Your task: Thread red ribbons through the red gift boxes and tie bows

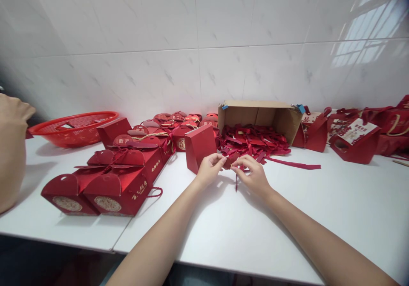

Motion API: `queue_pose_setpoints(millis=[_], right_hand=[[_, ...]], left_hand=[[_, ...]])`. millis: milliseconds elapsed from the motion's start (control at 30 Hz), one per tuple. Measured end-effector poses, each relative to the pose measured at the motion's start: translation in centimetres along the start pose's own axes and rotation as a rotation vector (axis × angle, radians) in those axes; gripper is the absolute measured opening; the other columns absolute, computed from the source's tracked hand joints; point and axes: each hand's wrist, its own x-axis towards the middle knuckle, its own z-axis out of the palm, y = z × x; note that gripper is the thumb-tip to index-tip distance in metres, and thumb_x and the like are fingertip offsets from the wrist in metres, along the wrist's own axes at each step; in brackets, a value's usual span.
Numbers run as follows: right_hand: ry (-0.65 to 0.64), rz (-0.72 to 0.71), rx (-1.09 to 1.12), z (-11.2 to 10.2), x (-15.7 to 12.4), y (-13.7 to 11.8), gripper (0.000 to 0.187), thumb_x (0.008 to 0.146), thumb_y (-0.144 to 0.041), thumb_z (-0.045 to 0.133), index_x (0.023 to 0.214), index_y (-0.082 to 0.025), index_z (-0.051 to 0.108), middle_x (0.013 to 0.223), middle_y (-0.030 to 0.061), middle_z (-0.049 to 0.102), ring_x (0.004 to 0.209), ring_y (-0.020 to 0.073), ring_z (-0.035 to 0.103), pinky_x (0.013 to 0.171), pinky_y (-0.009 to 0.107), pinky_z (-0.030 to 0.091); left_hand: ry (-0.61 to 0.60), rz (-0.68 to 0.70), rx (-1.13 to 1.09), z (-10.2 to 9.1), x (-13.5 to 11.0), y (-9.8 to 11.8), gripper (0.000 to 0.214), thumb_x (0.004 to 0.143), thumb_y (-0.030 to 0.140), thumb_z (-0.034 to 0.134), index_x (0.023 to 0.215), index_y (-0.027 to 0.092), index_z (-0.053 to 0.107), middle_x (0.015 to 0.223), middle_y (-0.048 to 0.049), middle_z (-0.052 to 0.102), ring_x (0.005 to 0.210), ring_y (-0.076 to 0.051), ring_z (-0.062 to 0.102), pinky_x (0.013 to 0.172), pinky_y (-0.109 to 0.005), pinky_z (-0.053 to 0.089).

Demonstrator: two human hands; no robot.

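Just in front of the cardboard box (pixel 260 104), the left hand (pixel 209 169) and right hand (pixel 252 174) both have their grip pinched on a dark red ribbon (pixel 228 163), apparently adjusting it, which next calls for steadiness.

A red basket (pixel 78 138) sits on the white surface (pixel 351 209) near the marbled wall (pixel 143 18), right of a tan bag (pixel 12 158); a window reflection (pixel 367 28) shows upper right.
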Motion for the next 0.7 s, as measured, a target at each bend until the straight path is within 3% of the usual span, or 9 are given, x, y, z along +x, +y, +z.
queue_pose_setpoints(millis=[567,700], right_hand=[[0.046,0.088,0.042,0.36,0.01,0.2,0.008,0.079,-0.025,0.06,0.074,-0.02,0.063,0.079,0.0037,0.059,0.072,0.0156,0.056,0.061,0.029,0.047],[0.07,0.215,0.158,0.79,-0.08,0.5,0.015,0.075,-0.033,0.064,0.075,-0.019,0.059,0.08,0.0043,0.059,0.075,0.0174,0.058,0.062,0.03,0.05]], left_hand=[[-0.077,0.1,0.109,0.12,-0.46,-0.03,0.025,0.081,0.037,0.055,0.077,0.014,0.063,0.071,-0.0049,0.065,0.067,-0.014,0.058,0.064,-0.025,0.044],[-0.075,0.13,0.135,0.2,-0.68,0.37,0.025,0.081,0.038,0.055,0.078,0.015,0.064,0.073,-0.0051,0.066,0.071,-0.015,0.059,0.067,-0.025,0.046]])
